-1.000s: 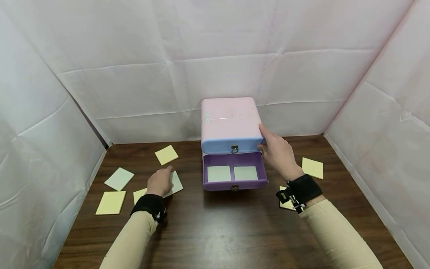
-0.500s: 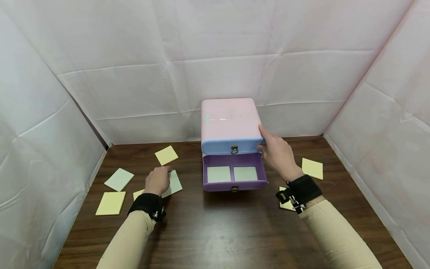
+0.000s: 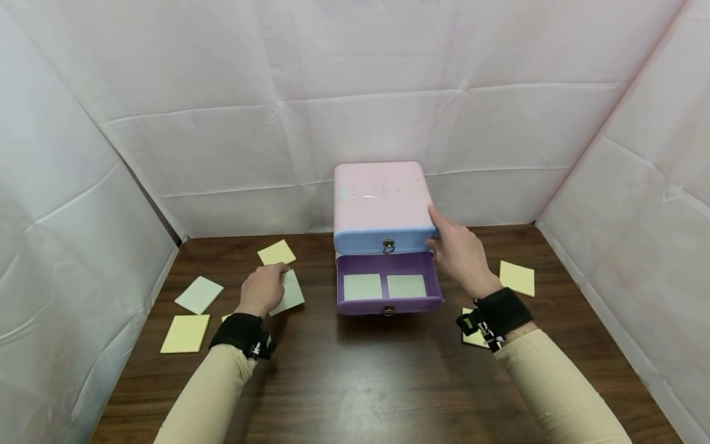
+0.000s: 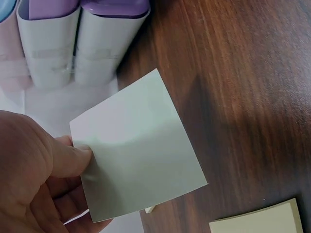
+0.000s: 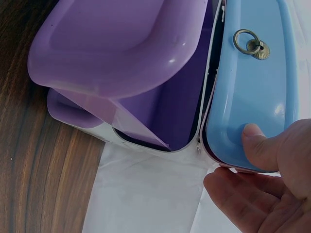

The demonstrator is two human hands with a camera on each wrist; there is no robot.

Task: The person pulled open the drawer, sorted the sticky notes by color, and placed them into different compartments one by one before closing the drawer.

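Pinched between thumb and fingers, a pale green note (image 4: 138,153) sits in the left hand (image 3: 263,290) at 9 o'clock of the purple drawer (image 3: 388,285), off the table (image 3: 355,382). Two notes already lie in that open drawer; several wait outside. Farther back, the right hand (image 3: 460,256) grips the box (image 3: 383,206)'s corner

One drawer box (image 3: 383,206), two drawers, nine sticky-note pads, two hands.
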